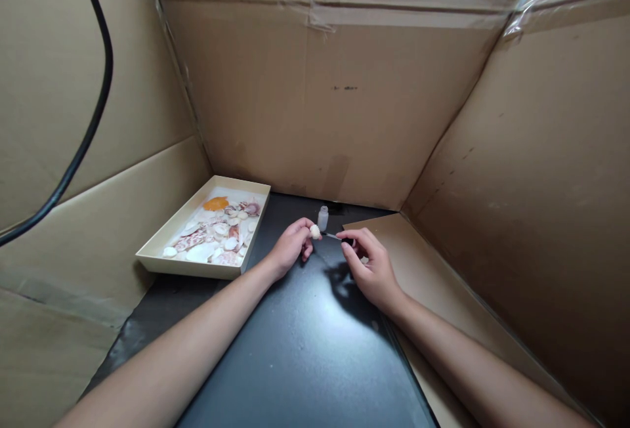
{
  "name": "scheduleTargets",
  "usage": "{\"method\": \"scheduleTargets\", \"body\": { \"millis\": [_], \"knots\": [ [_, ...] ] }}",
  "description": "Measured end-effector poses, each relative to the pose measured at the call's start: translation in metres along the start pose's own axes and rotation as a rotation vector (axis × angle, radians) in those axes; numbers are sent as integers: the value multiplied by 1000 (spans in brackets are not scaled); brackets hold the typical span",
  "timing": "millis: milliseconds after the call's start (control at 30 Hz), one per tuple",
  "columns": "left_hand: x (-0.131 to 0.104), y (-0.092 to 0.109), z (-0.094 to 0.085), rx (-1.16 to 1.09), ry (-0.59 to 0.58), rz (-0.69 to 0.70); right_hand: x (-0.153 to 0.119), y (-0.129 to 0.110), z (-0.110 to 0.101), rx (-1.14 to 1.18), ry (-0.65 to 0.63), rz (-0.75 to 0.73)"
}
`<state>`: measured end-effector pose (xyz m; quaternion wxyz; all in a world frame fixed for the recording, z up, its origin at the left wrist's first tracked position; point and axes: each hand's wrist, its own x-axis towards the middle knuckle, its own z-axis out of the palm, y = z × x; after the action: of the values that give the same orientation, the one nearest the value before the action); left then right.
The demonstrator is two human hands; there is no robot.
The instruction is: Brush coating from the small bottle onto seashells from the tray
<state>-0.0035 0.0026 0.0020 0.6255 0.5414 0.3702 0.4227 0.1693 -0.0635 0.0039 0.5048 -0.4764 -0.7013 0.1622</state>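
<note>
Fingers [301, 225] of left hand [287, 249] pinching pale shell [315, 232], right hand [373, 269] gripping brush [333, 236], illegible dark marks [345, 88] on cardboard [266, 113]

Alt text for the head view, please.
A left hand holds a small pale shell while the right hand holds a thin brush by its dark cap close to it. A small bottle stands just behind; a tray of shells sits to the left, inside cardboard walls.
</note>
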Motion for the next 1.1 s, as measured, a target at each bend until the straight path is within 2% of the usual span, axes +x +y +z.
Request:
{"method": "scheduleTargets", "body": {
  "millis": [100, 267, 433, 567, 733, 900, 1100],
  "knots": [
    [0, 0, 0, 5, 0, -2, 0, 0, 0, 19, -66, -34],
    [1, -1, 0, 13, -5, 2, 0, -1, 0, -12, -11, 9],
    [1, -2, 0, 6, -4, 8, 0, -1, 0, 9, -74, -20],
    [2, -3, -1, 8, -2, 9, -1, 0, 0, -13, -29, 10],
    [2, -2, 0, 11, -2, 0, -1, 0, 0, 2, -58, -2],
    [0, -1, 0, -3, -4, 3, -1, 1, 1, -12, -4, 6],
    [0, 0, 1, -6, -6, 2, 0, 2, 1, -33, -4, 25]
  ]
}}
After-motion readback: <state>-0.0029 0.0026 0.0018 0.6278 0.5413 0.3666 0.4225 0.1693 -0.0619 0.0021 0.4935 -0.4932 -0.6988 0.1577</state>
